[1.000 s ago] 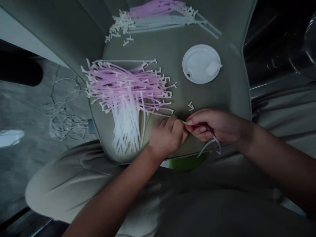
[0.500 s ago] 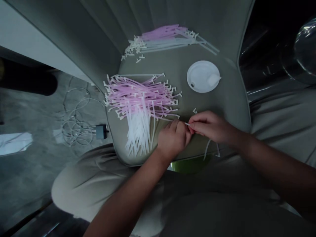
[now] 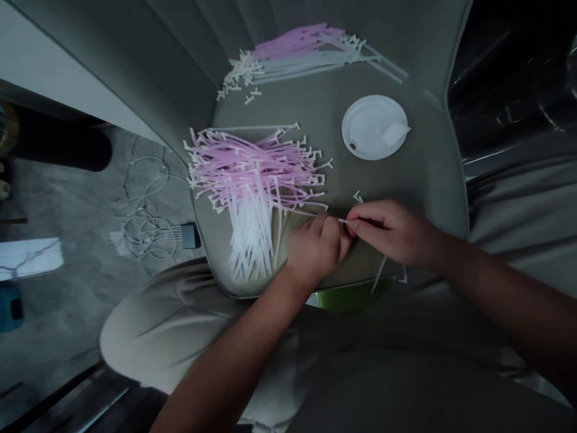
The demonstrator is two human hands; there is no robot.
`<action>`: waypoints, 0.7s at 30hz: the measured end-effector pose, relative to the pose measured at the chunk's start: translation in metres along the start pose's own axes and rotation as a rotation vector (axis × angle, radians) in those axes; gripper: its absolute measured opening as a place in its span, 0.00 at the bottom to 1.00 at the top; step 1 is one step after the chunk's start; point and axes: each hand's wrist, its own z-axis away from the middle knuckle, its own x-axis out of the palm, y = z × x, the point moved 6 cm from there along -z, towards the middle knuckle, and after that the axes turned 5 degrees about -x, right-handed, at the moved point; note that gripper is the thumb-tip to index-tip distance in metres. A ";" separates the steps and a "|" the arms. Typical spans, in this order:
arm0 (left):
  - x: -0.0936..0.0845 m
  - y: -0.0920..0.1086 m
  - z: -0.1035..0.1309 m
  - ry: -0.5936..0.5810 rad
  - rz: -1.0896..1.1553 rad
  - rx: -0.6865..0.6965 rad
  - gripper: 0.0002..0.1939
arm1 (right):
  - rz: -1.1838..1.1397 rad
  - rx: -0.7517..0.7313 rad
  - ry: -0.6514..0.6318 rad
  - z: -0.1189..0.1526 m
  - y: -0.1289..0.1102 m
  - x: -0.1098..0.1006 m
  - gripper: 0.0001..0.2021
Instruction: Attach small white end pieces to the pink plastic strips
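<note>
My left hand (image 3: 315, 242) and my right hand (image 3: 387, 231) meet over the front of a grey seat (image 3: 315, 102). Between their fingertips is a small white connector (image 3: 343, 221), pinched by my right hand. The fingers of my left hand are curled, and what they hold is hidden. A pile of pink tubes with white ends (image 3: 252, 159) lies left of my hands, with white tubes (image 3: 252, 240) fanned out below it. A loose white piece (image 3: 357, 196) rests just above my right hand. Part of a thin white tube (image 3: 379, 274) shows below that hand.
A white oval dish (image 3: 367, 123) with a white nozzle-like piece sits at the right of the seat. Pink and clear tubes (image 3: 306, 54) with small connectors (image 3: 243, 69) lie at the back. On the floor at left are a black box (image 3: 190, 236) and coiled wires (image 3: 144, 225).
The view has shifted slightly, so the back tubes and dish appear higher. My hands keep nearly the same pose, with slightly more of the white connector showing between them.
</note>
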 end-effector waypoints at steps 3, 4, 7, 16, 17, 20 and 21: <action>0.000 0.001 -0.001 0.000 -0.002 0.009 0.11 | -0.023 0.019 -0.002 -0.001 0.001 0.000 0.13; 0.000 0.001 -0.002 0.000 -0.006 0.008 0.11 | -0.032 0.026 -0.001 -0.001 0.001 0.000 0.13; -0.001 0.001 -0.003 0.001 -0.020 0.008 0.12 | -0.065 0.044 -0.004 -0.003 0.002 0.000 0.13; 0.001 0.002 -0.005 -0.027 -0.081 0.025 0.14 | -0.142 0.102 -0.018 -0.004 0.006 0.001 0.11; 0.001 0.002 -0.005 -0.025 -0.076 0.027 0.14 | -0.142 0.108 -0.017 -0.005 0.006 0.001 0.11; 0.000 0.003 -0.006 -0.014 -0.065 0.036 0.15 | -0.128 0.123 -0.008 -0.005 0.006 0.001 0.11; 0.000 0.003 -0.006 -0.017 -0.069 0.038 0.15 | -0.122 0.124 -0.006 -0.005 0.006 0.001 0.11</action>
